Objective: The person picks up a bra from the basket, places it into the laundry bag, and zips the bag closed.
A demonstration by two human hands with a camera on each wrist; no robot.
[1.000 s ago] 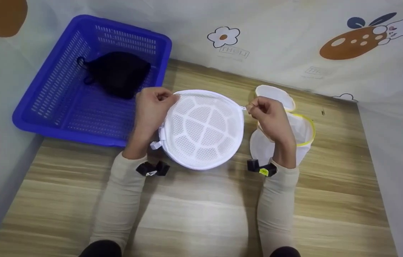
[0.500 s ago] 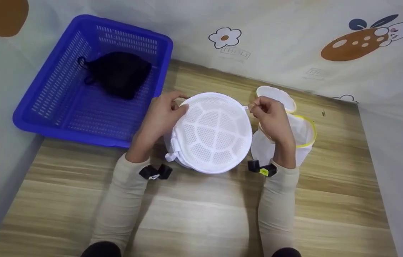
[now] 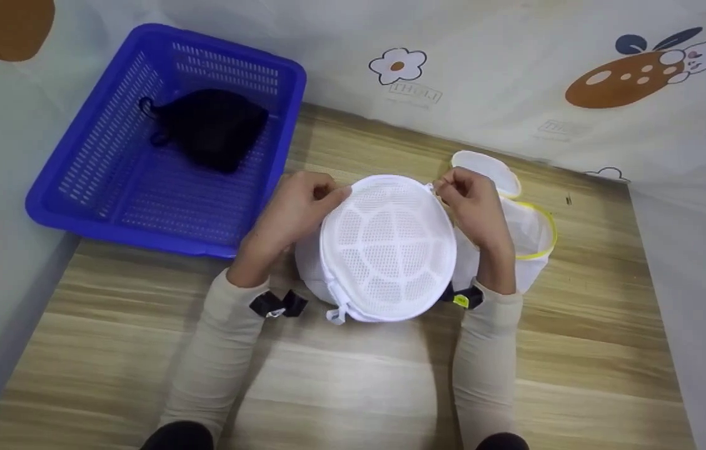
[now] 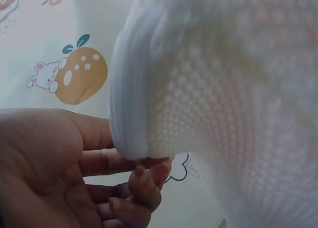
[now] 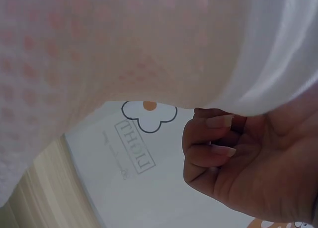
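A round white mesh laundry bag is held up between both hands, its patterned mesh top facing the head camera. The left hand pinches the bag's rim at its upper left; in the left wrist view, thumb and fingertips meet at the zipped edge. At the rim's upper right, the right hand pinches a small white zipper pull. In the right wrist view that hand's fingers are curled, and the bag hides what lies between their tips. A white loop tab hangs at the bag's lower left.
A blue slatted basket stands at the left with a black drawstring pouch inside. Behind the right hand, a white mesh bag with a yellow rim stands on the wooden table. A patterned sheet lines the back.
The left hand has carried the laundry bag to the right and slightly nearer the body, turning it. The right hand has stayed almost in place, and the rim is now closer to it.
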